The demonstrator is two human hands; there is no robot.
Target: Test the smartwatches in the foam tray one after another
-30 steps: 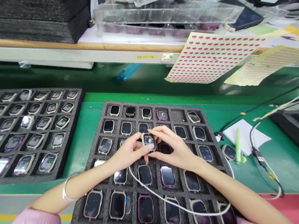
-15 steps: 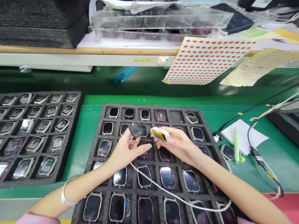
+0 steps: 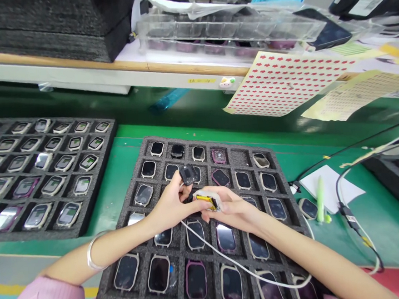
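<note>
Lowered since half a second ago, a pale watch piece with a yellow side showing now meets the thumb of the left hand above the middle of a foam tray on the green table. The right hand is closed on the piece; the left fingers grip a black block, whose white cable sags toward the tray's near right corner. The step in hand looks like close two-handed handling of the piece, away from the block; the next move seems to call for a firm right grip, a light left thumb and slack cable. Beyond the tray's left edge, watches fill another tray.
</note>
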